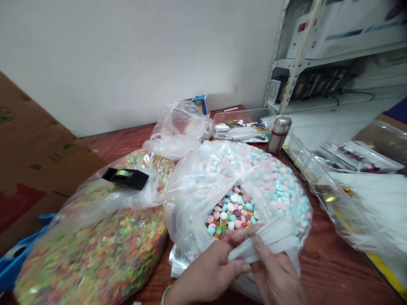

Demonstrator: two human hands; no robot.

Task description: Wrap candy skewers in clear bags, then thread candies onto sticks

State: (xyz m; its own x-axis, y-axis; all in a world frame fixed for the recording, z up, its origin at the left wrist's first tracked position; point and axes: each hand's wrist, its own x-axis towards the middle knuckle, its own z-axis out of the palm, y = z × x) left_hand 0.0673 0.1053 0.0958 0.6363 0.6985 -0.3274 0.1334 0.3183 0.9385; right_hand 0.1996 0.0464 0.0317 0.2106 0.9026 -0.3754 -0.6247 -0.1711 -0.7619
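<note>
Left hand (206, 273), right hand (275, 275) pinch plastic (263, 239); candies (230, 216) below

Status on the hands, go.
Left hand and right hand pinching folded white strip. Open bag of pastel candies just ahead. Bag of colored cereal to the left.

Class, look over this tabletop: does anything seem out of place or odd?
A black tape dispenser sits on top of the bag of colored cereal rings, which looks odd because it is perched on the food bag rather than on the wooden table.
</note>
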